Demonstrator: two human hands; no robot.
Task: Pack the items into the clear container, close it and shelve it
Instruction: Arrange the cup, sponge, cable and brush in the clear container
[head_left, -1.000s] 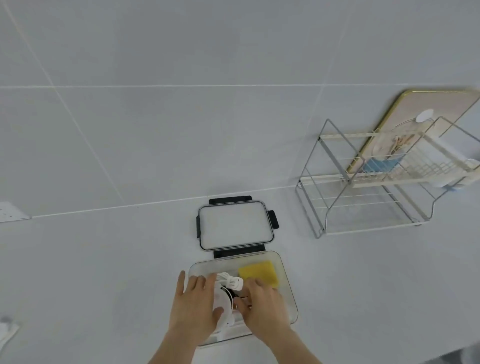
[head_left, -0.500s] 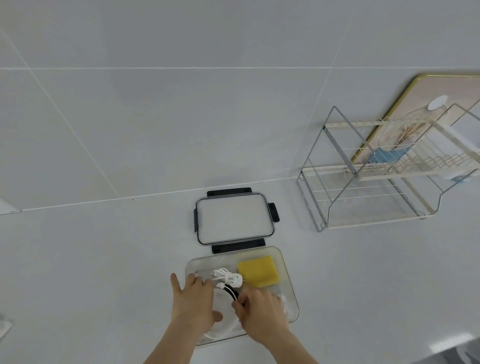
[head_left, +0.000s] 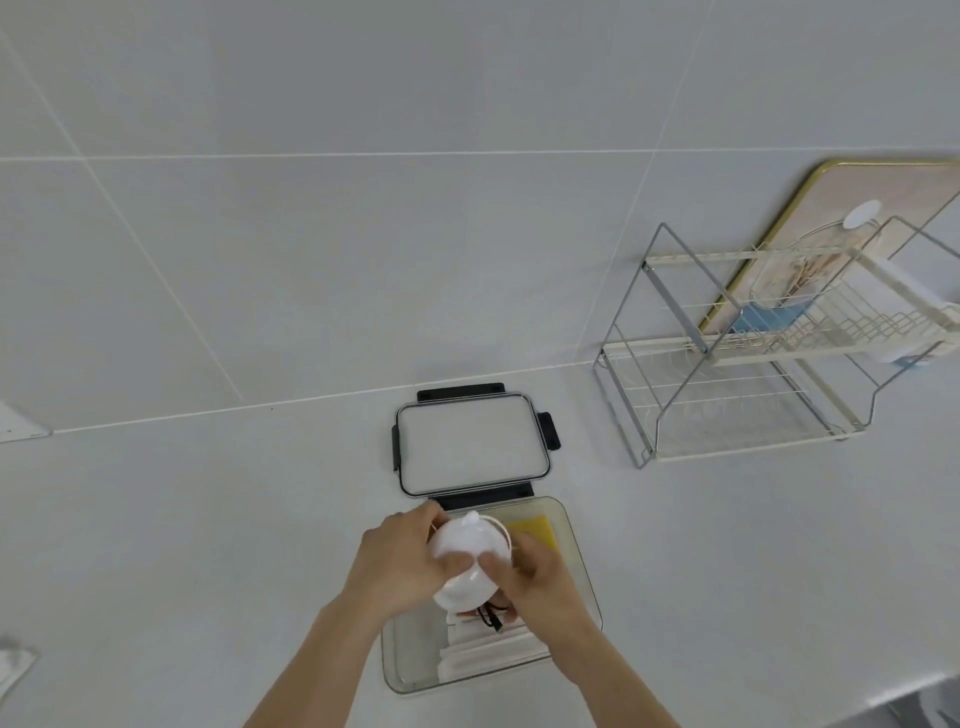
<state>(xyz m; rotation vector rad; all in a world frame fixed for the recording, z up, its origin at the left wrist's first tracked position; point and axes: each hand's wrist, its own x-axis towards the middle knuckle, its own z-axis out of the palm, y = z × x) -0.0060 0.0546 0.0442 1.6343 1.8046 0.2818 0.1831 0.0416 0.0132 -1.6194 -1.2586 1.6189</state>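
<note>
Holding a round white device (head_left: 465, 564) between them, the left hand (head_left: 397, 564) and right hand (head_left: 537, 577) each keep a closed grip on it directly above the clear container (head_left: 582, 566) on the worktop (head_left: 208, 545). It needs to go straight down. Below lie a yellow sponge (head_left: 537, 532) at the far end and white flat items (head_left: 488, 649) nearer. The lid (head_left: 470, 449) lies just behind; the wire rack (head_left: 737, 374) stands well right.

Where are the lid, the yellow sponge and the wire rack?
lid (head_left: 470, 448), head view, centre of its clear panel.
yellow sponge (head_left: 535, 531), head view, exposed top face.
wire rack (head_left: 727, 410), head view, lower tier.
</note>
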